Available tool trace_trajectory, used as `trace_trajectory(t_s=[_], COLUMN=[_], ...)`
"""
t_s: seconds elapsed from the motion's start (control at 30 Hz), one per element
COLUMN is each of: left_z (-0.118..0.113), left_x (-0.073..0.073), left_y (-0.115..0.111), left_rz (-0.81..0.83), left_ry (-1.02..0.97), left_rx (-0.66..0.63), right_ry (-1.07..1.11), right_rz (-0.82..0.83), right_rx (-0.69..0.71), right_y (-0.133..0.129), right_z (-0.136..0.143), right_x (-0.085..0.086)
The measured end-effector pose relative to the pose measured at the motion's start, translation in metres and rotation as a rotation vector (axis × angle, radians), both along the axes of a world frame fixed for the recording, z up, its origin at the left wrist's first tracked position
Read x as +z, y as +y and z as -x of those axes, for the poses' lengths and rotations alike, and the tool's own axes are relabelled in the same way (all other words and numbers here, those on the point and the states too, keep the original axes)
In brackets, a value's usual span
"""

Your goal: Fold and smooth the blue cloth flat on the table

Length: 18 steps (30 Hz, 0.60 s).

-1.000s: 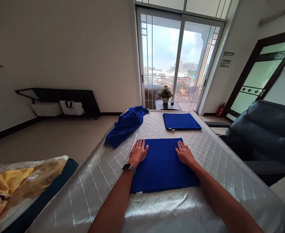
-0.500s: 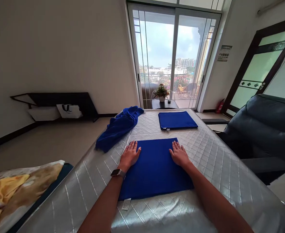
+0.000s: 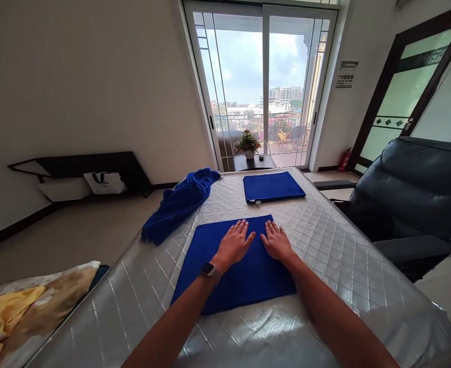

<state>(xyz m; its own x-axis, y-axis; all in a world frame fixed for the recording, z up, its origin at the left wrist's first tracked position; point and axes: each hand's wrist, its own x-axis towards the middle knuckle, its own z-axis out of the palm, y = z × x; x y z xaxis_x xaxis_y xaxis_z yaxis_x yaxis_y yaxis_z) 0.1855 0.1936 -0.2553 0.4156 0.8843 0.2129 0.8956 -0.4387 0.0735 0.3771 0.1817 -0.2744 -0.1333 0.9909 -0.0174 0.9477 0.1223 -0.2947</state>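
Lying between the left and right edges of the mattress (image 3: 325, 245), the folded blue cloth (image 3: 248, 283) is pointing its narrower-looking side toward the far edge; we are failing to tell its long axis. Compared with half a second earlier, we are seeing the left hand (image 3: 235, 243) resting inward from the cloth's left border, nearer the right hand (image 3: 277, 241). Both are lying palm-down, fingers extended, gripping nothing. We are noting smooth, flat fabric against silvery diamond quilting, a rectangular second folded cloth (image 3: 274, 187) toward the far right corner, and a rumpled blue cloth (image 3: 179, 207) along the left edge.
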Motion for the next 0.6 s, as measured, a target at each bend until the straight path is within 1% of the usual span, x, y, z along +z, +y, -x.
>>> trace_trajectory(t_s=[0.1,0.13,0.2,0.27,0.37,0.6], left_z=[-0.045,-0.055,-0.068,-0.072,-0.067,-0.055], left_x=[-0.004,-0.007,-0.014,-0.021,-0.028,-0.028], left_y=[0.0,0.002,0.005,0.008,0.009,0.005], left_rz=[0.038,0.04,0.051,0.067,0.071,0.091], left_ry=[-0.052,-0.07,-0.097,-0.111,-0.109,-0.044], left_rx=[-0.08,-0.088,-0.085,-0.067,-0.042,-0.052], right_ry=[-0.026,-0.036,-0.051,-0.051,-0.041,-0.03], right_rz=[-0.012,-0.013,-0.015,-0.019,-0.006,-0.006], right_rx=[0.028,0.042,0.066,0.074,0.061,0.022], right_y=[0.0,0.001,0.001,0.002,0.003,0.005], right_z=[-0.001,-0.002,-0.004,-0.005,-0.004,-0.001], right_x=[-0.003,-0.004,-0.007,-0.008,-0.009,-0.01])
